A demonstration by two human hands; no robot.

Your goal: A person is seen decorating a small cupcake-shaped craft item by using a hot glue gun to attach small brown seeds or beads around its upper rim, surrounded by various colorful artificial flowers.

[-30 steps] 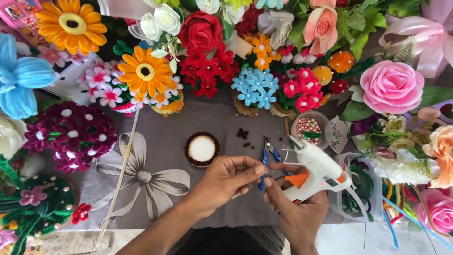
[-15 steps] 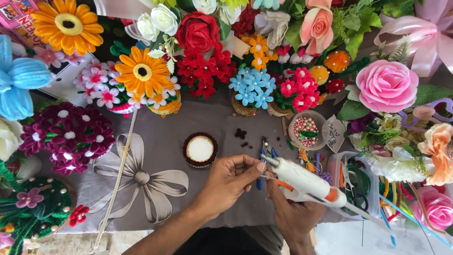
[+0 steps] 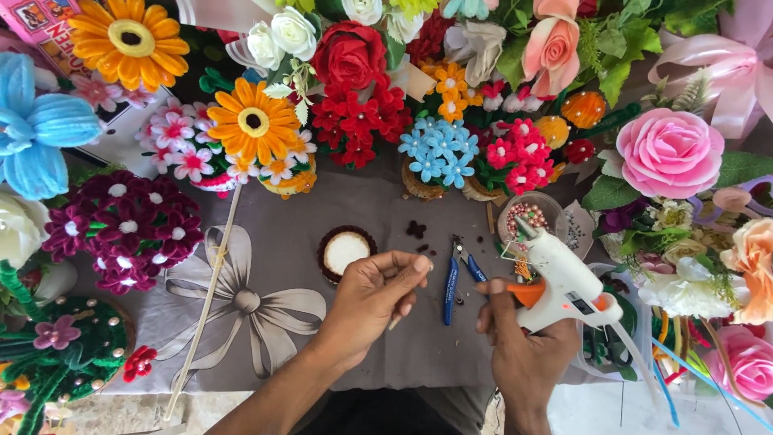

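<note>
A: Head view, item one: the hands?

B: Left hand curled nearly closed, thumb and fingertips pinched together; a small pale stub shows below the fingers, too small to identify. Right hand wrapped firmly round the grip of a white glue gun with an orange trigger.

A: Orientation of the gun?

B: Long axis runs up and to the left, nozzle pointing away from the person, towards the bead dish; the left hand sits just to its left, near but apart.

A: Between the hands?

B: Blue-handled pliers lying on the grey worktop, handles towards the person, nearer the right hand.

A: Containers?

B: A round brown-rimmed dish with a white filling, just above the left hand. A clear dish of small pink and pale beads, just beyond the nozzle.

A: Surroundings?

B: Handmade flowers ringing the worktop: orange daisy, red rose, blue cluster, pink rose.
</note>
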